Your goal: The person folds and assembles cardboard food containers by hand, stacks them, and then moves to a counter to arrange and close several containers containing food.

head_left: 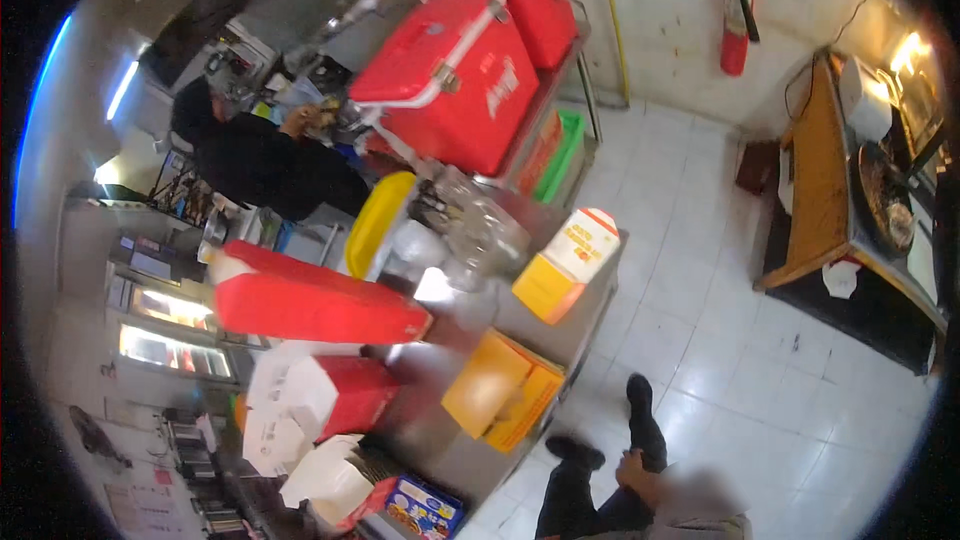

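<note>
Neither of my hands shows in the head view, and no forearm of mine can be made out. A metal table [425,430] runs at a slant through the middle of the tilted picture. On it stand an orange and white carton [568,265] and an orange box [503,390]. A long red box [315,295], a yellow tray [381,225] and clear plastic bags [470,225] lie farther along. White and red food cartons [350,395] and a blue packet [425,508] sit at the lower end.
Two red cooler boxes [455,80] stand on a rack above a green crate [562,155]. A person in black [265,160] works behind. Another person with clasped hands [635,470] is at lower right. A wooden counter [815,200] and fire extinguisher [735,25] are at right.
</note>
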The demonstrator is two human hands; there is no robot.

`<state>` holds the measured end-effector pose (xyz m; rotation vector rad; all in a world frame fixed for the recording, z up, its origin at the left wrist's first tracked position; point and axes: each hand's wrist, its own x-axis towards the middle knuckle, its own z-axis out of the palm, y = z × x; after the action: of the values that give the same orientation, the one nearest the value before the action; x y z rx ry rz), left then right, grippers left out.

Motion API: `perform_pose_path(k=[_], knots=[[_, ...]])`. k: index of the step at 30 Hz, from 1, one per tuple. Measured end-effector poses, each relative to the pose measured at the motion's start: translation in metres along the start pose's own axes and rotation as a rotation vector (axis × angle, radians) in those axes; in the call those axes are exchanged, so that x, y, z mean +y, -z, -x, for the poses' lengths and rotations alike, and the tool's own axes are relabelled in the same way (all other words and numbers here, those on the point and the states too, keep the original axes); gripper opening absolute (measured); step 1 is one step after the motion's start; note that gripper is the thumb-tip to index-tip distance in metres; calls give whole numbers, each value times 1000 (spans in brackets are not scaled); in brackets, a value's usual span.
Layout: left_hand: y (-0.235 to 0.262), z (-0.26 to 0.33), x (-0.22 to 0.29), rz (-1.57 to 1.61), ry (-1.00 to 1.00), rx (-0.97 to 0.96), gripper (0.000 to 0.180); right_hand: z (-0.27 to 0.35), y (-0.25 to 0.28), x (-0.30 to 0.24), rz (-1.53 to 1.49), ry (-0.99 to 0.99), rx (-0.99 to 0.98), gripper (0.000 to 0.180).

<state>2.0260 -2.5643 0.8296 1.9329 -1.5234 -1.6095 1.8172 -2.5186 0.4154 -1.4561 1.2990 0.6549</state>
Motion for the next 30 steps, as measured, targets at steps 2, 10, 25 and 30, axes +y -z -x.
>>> perform_pose_path(k=[2,10,25,30], knots=[[-19,-11,9,-37,15,-47,37,-6,-7,11,-32,5,-18,35],[-33,6,-12,-151,18,-59,37,2,-2,31,-81,5,-83,35],[-19,-120,219,-545,-557,-34,31,0,-8,47,-34,-31,-164,35],[-19,-284,329,-610,-753,145,47,-20,-27,61,4,-20,-211,34]])
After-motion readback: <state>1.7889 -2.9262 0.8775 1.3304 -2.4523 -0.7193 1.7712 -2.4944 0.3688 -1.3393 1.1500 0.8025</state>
